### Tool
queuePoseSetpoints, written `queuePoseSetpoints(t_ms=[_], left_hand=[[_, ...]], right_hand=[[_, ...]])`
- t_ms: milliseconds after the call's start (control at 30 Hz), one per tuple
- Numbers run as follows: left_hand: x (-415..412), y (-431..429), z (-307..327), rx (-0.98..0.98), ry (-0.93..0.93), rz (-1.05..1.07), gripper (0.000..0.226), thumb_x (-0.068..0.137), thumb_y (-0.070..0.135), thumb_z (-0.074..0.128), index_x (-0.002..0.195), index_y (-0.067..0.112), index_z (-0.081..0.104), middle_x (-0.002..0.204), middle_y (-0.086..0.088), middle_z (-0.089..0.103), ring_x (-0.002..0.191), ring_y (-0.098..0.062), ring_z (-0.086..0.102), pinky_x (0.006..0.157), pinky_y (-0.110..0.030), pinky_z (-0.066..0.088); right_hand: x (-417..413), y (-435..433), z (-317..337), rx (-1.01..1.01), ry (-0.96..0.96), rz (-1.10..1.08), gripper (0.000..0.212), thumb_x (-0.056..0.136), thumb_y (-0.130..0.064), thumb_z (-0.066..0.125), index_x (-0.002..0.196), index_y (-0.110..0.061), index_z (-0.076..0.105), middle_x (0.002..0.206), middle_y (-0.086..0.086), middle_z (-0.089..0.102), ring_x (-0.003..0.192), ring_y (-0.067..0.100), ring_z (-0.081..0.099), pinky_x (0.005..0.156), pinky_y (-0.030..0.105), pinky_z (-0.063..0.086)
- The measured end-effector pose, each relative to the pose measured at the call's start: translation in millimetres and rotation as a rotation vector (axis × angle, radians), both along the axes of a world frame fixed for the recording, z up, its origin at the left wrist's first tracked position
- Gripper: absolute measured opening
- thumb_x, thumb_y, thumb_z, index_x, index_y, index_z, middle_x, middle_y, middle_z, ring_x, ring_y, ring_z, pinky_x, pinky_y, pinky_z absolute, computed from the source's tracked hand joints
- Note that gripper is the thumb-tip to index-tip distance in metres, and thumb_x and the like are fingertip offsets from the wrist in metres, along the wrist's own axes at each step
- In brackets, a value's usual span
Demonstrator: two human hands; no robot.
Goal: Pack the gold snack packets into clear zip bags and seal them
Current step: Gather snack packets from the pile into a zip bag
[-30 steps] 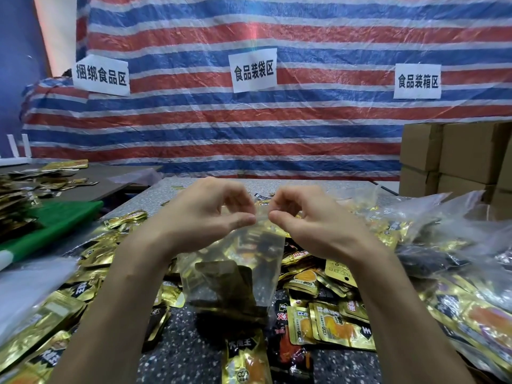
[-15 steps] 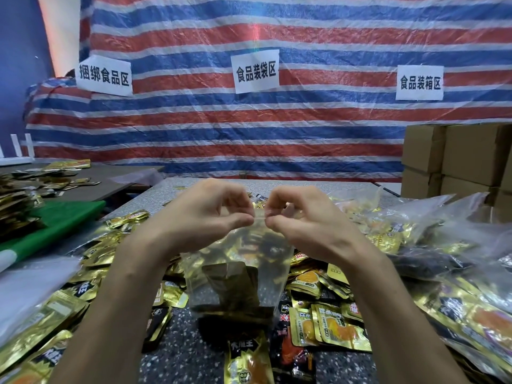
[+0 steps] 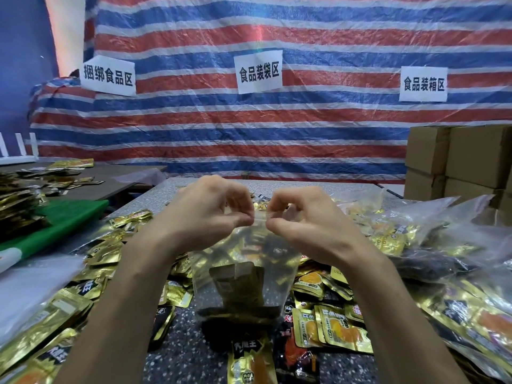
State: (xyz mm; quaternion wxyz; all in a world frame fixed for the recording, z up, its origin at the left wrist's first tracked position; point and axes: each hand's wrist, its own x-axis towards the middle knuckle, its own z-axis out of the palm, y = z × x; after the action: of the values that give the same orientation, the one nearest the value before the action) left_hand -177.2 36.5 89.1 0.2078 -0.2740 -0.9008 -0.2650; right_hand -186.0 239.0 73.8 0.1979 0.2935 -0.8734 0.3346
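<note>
Firmly, your left hand (image 3: pixel 210 214) and right hand (image 3: pixel 302 221) pinched the zip bag (image 3: pixel 241 275) top above a speckled desk (image 3: pixel 177 356) littered with gold packets (image 3: pixel 332 331), striped tarp (image 3: pixel 277 134) behind.

My right hand (image 3: pixel 307 220) has crept leftward along the zip strip (image 3: pixel 260 216) of the clear zip bag (image 3: pixel 241 273). The gap between it and my left hand (image 3: pixel 210 214) has narrowed to a sliver. My right fingers (image 3: pixel 277 225) have dropped slightly and now pinch the strip about level with the left ones. The bag hangs squarer than it did, its lower right corner swung out toward the counter's right edge. The gold snack packets (image 3: pixel 238 289) inside have shifted right with it.
</note>
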Motion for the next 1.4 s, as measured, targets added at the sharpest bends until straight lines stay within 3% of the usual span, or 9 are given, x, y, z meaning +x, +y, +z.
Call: queuePoseSetpoints(t_ms=[167, 267, 467, 700, 900, 1067, 1200, 1300, 1400], left_hand=[[0.8, 1.2, 2.2, -0.004, -0.011, -0.012, 0.004, 0.082, 0.025, 0.079, 0.081, 0.028, 0.076, 0.078, 0.013, 0.072, 0.078, 0.001, 0.064, 0.073, -0.02, 0.049], [2.3, -4.8, 4.0, 0.006, -0.037, -0.011, 0.005, 0.081, 0.024, 0.08, 0.079, 0.027, 0.076, 0.078, 0.013, 0.072, 0.079, 0.004, 0.062, 0.068, -0.006, 0.042], [4.3, -2.8, 3.2, 0.015, 0.01, 0.013, 0.009, 0.083, 0.02, 0.078, 0.077, 0.026, 0.075, 0.078, 0.013, 0.071, 0.079, -0.003, 0.063, 0.075, -0.031, 0.049], [8.1, -9.7, 7.6, 0.074, -0.078, -0.074, 0.003, 0.078, 0.02, 0.08, 0.079, 0.02, 0.077, 0.076, 0.01, 0.074, 0.079, 0.001, 0.066, 0.07, -0.005, 0.043], [8.6, -13.1, 7.6, 0.057, -0.034, -0.017, 0.009, 0.081, 0.018, 0.078, 0.074, 0.022, 0.074, 0.077, 0.011, 0.071, 0.082, 0.0, 0.061, 0.072, -0.02, 0.042], [9.8, -13.5, 8.2, 0.102, -0.056, -0.072, 0.014, 0.072, 0.035, 0.08, 0.077, 0.021, 0.078, 0.076, 0.01, 0.074, 0.077, -0.004, 0.066, 0.072, -0.012, 0.044], [9.5, -20.1, 7.7, 0.148, -0.071, -0.07, 0.019, 0.072, 0.037, 0.078, 0.073, 0.019, 0.076, 0.075, 0.006, 0.073, 0.079, -0.008, 0.065, 0.075, -0.028, 0.045], [8.7, -17.8, 6.3, 0.149, -0.033, -0.044, 0.015, 0.077, 0.028, 0.08, 0.067, 0.02, 0.072, 0.074, 0.01, 0.07, 0.079, -0.006, 0.062, 0.072, -0.024, 0.037], [9.9, -14.0, 7.0, 0.14, -0.033, -0.101, 0.017, 0.071, 0.042, 0.077, 0.065, 0.026, 0.071, 0.069, 0.009, 0.069, 0.072, -0.008, 0.062, 0.068, -0.021, 0.04]], right_hand=[[2.6, -0.6, 3.2, 0.03, 0.018, -0.026, 0.004, 0.086, -0.029, 0.071, 0.083, -0.028, 0.072, 0.067, -0.033, 0.06, 0.063, -0.001, 0.052, 0.067, 0.036, 0.05], [2.3, 1.2, 3.9, 0.04, -0.012, -0.073, 0.008, 0.088, -0.023, 0.068, 0.081, -0.026, 0.068, 0.067, -0.02, 0.059, 0.069, 0.002, 0.053, 0.069, 0.041, 0.051], [11.4, -4.8, 7.1, 0.117, 0.043, -0.076, 0.006, 0.086, -0.041, 0.067, 0.089, -0.035, 0.069, 0.083, -0.021, 0.063, 0.083, 0.002, 0.057, 0.077, 0.04, 0.052], [11.3, -6.2, 6.9, 0.146, 0.042, -0.161, 0.009, 0.091, -0.031, 0.065, 0.082, -0.032, 0.064, 0.079, -0.02, 0.058, 0.083, 0.006, 0.056, 0.081, 0.044, 0.051], [16.5, -13.6, 7.5, 0.145, 0.065, -0.098, 0.01, 0.085, -0.038, 0.064, 0.079, -0.031, 0.063, 0.077, -0.019, 0.06, 0.079, 0.004, 0.056, 0.076, 0.042, 0.052], [14.8, -13.5, 7.3, 0.106, 0.083, -0.132, 0.007, 0.086, -0.028, 0.067, 0.08, -0.029, 0.068, 0.077, -0.017, 0.062, 0.082, 0.012, 0.059, 0.076, 0.042, 0.052], [14.0, -11.4, 7.0, 0.095, 0.071, -0.132, 0.006, 0.085, -0.026, 0.066, 0.08, -0.03, 0.067, 0.076, -0.015, 0.061, 0.08, 0.012, 0.058, 0.076, 0.044, 0.053], [16.1, -15.1, 7.0, 0.086, 0.062, -0.077, 0.004, 0.085, -0.037, 0.067, 0.087, -0.034, 0.068, 0.081, -0.018, 0.062, 0.083, 0.01, 0.059, 0.077, 0.047, 0.053], [17.5, -18.3, 6.9, 0.066, 0.064, -0.05, 0.007, 0.089, -0.042, 0.068, 0.087, -0.035, 0.071, 0.08, -0.02, 0.062, 0.083, 0.008, 0.058, 0.077, 0.047, 0.053]])
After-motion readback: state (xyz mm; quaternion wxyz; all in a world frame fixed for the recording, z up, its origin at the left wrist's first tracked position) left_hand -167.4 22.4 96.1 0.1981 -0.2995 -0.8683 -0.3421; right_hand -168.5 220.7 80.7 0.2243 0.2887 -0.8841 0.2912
